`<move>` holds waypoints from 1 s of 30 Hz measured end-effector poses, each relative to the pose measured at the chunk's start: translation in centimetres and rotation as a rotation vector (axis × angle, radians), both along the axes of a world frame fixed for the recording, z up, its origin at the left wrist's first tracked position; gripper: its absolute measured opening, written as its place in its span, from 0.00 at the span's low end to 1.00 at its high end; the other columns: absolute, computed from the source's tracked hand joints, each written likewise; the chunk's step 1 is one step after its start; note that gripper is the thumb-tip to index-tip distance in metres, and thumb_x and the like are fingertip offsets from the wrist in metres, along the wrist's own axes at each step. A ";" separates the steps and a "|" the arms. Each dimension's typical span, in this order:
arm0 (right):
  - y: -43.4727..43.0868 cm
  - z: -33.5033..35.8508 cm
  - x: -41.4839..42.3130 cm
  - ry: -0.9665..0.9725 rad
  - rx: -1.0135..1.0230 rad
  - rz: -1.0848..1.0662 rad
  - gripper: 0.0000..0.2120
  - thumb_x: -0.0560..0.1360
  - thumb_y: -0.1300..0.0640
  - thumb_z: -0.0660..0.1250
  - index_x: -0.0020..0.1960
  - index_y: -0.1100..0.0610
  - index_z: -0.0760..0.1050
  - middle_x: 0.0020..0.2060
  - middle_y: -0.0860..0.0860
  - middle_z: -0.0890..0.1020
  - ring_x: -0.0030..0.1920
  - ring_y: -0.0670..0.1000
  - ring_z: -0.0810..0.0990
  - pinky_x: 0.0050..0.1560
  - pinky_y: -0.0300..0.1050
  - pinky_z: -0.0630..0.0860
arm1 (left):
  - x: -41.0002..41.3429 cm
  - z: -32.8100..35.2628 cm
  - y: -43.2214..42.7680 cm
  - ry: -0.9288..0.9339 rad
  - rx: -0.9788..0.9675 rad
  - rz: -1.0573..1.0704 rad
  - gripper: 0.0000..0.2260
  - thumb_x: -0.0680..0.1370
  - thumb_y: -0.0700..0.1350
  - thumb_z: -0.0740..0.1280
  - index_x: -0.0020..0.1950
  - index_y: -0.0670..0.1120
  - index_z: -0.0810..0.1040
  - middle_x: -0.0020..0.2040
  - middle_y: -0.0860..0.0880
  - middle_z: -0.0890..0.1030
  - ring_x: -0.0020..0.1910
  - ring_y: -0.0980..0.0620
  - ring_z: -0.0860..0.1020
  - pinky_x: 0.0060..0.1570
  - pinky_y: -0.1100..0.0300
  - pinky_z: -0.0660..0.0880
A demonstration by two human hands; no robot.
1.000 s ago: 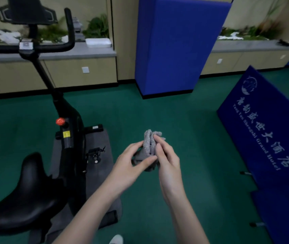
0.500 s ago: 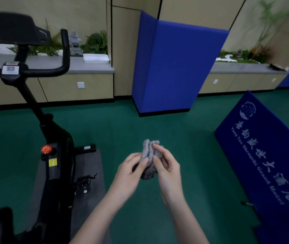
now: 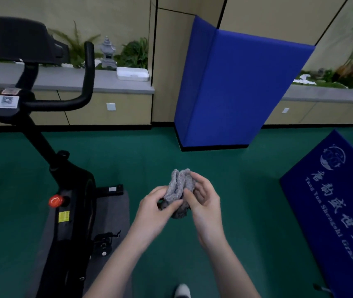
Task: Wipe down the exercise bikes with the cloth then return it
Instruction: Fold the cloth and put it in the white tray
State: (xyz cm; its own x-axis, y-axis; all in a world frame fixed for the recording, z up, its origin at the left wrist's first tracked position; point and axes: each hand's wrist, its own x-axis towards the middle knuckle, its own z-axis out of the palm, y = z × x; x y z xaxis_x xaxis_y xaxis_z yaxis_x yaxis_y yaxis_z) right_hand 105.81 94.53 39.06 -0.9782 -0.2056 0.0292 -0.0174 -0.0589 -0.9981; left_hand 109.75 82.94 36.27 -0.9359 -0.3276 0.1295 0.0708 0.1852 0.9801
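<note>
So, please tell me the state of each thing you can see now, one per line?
Grey cloth: bunched up, held by both hands above the floor.
Left hand: gripping the cloth.
Right hand: gripping the cloth.
Exercise bike: upright on its grey mat, untouched.
Blue banner: leaning, slanted.
Blue padded panel: standing against the wall.
</note>
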 end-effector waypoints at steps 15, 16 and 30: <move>-0.1 -3.3 -24.8 -0.356 -0.280 0.143 0.19 0.77 0.70 0.63 0.63 0.54 0.73 0.49 0.55 0.85 0.51 0.51 0.84 0.49 0.48 0.80 | -21.0 1.9 -2.5 -0.024 0.753 0.102 0.17 0.76 0.48 0.62 0.62 0.44 0.79 0.60 0.46 0.81 0.61 0.52 0.78 0.58 0.56 0.72; -0.1 -3.3 -26.5 -0.383 -0.291 0.160 0.18 0.77 0.69 0.63 0.63 0.54 0.73 0.50 0.55 0.84 0.52 0.51 0.83 0.48 0.48 0.80 | -22.3 2.1 -2.7 -0.020 0.765 0.092 0.17 0.77 0.48 0.62 0.63 0.44 0.78 0.61 0.46 0.81 0.61 0.52 0.78 0.58 0.55 0.71; -8.1 -1.5 -44.1 -0.192 0.154 0.601 0.21 0.70 0.45 0.71 0.59 0.54 0.77 0.55 0.50 0.83 0.57 0.48 0.81 0.57 0.43 0.78 | -36.9 3.1 -10.7 -0.147 0.621 0.181 0.18 0.75 0.52 0.63 0.56 0.41 0.81 0.54 0.42 0.83 0.55 0.46 0.81 0.56 0.52 0.75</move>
State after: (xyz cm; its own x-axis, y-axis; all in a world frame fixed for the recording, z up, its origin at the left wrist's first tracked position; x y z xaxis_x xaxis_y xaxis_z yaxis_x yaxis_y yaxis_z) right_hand 61.75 86.42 37.54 -0.6764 -0.7064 -0.2084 0.1539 0.1412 -0.9780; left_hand 72.81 72.19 39.33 -0.8526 -0.4540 -0.2590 -0.0508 -0.4212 0.9055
